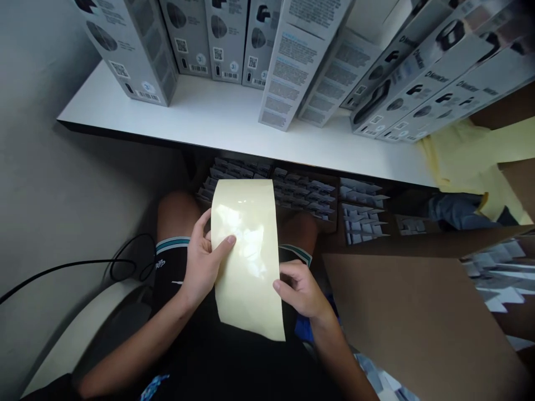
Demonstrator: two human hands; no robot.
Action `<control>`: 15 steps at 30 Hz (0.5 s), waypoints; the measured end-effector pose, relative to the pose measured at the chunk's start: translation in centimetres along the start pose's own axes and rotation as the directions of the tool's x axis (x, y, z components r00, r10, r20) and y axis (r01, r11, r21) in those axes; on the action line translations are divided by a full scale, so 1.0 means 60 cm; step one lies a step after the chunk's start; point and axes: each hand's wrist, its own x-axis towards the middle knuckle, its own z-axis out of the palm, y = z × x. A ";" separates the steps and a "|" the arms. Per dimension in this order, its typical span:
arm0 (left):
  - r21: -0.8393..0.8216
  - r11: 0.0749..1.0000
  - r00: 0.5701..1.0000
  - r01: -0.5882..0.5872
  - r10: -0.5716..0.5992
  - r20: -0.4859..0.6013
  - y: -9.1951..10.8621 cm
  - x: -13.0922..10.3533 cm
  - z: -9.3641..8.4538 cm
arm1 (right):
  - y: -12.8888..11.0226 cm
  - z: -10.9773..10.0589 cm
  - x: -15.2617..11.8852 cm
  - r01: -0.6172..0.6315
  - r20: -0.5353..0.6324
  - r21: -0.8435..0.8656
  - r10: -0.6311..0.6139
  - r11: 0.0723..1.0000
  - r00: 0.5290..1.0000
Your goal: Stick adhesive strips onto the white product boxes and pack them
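Observation:
A glossy pale yellow sheet (pixel 251 289) hangs over my lap, slightly curved, its surface catching bright reflections. My left hand (pixel 204 256) grips its left edge, thumb on the front and fingers behind. At the lower right edge, my right hand (pixel 301 289) pinches the sheet between thumb and curled fingers. Whatever is on the back of the sheet is hidden from me.
A white table (pixel 209 128) runs across in front, bearing several upright printed boxes (pixel 228 42). Under it are cartons of folded packs (pixel 305 192). An open cardboard box (pixel 409 312) stands at right, with yellow sheeting (pixel 472 150) behind. A black cable (pixel 62 270) lies left.

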 end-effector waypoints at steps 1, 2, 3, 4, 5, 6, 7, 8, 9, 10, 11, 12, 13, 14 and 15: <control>0.009 1.000 1.000 -0.008 0.008 -0.011 0.000 -0.001 0.000 | 0.001 0.001 0.000 0.009 0.000 -0.006 -0.009 1.000 1.000; 0.021 1.000 0.999 -0.019 0.019 -0.025 -0.001 -0.001 0.000 | 0.002 0.001 -0.001 0.013 0.005 -0.011 -0.013 1.000 1.000; 0.033 0.999 0.999 -0.034 0.035 -0.040 -0.001 -0.001 0.000 | 0.003 0.002 0.000 0.016 0.009 -0.016 -0.016 1.000 1.000; 0.045 0.998 0.997 -0.053 0.055 -0.050 -0.001 0.000 0.000 | 0.003 0.002 0.000 0.016 0.011 -0.022 -0.016 1.000 1.000; 0.058 0.996 0.996 -0.073 0.076 -0.056 -0.002 0.001 0.000 | 0.004 0.002 0.000 0.013 0.014 -0.025 -0.013 1.000 1.000; 0.069 0.994 0.994 -0.090 0.094 -0.057 -0.002 0.002 0.000 | 0.005 0.002 0.001 0.007 0.017 -0.022 -0.007 1.000 1.000; 0.079 0.992 0.993 -0.102 0.106 -0.057 -0.003 0.004 0.000 | 0.006 0.001 0.001 0.002 0.021 -0.016 -0.002 1.000 1.000; 0.085 0.990 0.992 -0.109 0.115 -0.061 -0.004 0.005 0.000 | 0.006 0.001 0.001 -0.001 0.029 -0.010 0.001 1.000 1.000; 0.087 0.990 0.990 -0.113 0.119 -0.070 -0.005 0.007 0.000 | 0.007 0.000 0.000 -0.001 0.043 -0.006 0.001 1.000 0.999; 0.087 0.989 0.989 -0.116 0.123 -0.085 -0.006 0.008 0.000 | 0.008 0.000 -0.001 0.002 0.059 -0.009 -0.001 1.000 0.998; 0.085 0.989 0.987 -0.120 0.129 -0.100 -0.007 0.009 0.000 | 0.009 -0.001 -0.002 0.007 0.073 -0.016 -0.006 1.000 0.997; 0.084 0.988 0.984 -0.126 0.135 -0.114 -0.009 0.010 -0.001 | 0.009 -0.001 -0.003 0.011 0.085 -0.027 -0.009 1.000 0.996; 0.088 0.987 0.982 -0.131 0.141 -0.125 -0.011 0.011 -0.002 | 0.010 -0.002 -0.004 0.014 0.090 -0.039 -0.010 0.999 0.996; 0.099 0.986 0.980 -0.133 0.145 -0.135 -0.013 0.011 -0.003 | 0.011 -0.002 -0.005 0.017 0.090 -0.046 -0.013 0.999 0.996; 0.113 0.985 0.979 -0.129 0.145 -0.142 -0.016 0.012 -0.005 | 0.011 -0.002 -0.006 0.021 0.086 -0.047 -0.017 0.999 0.996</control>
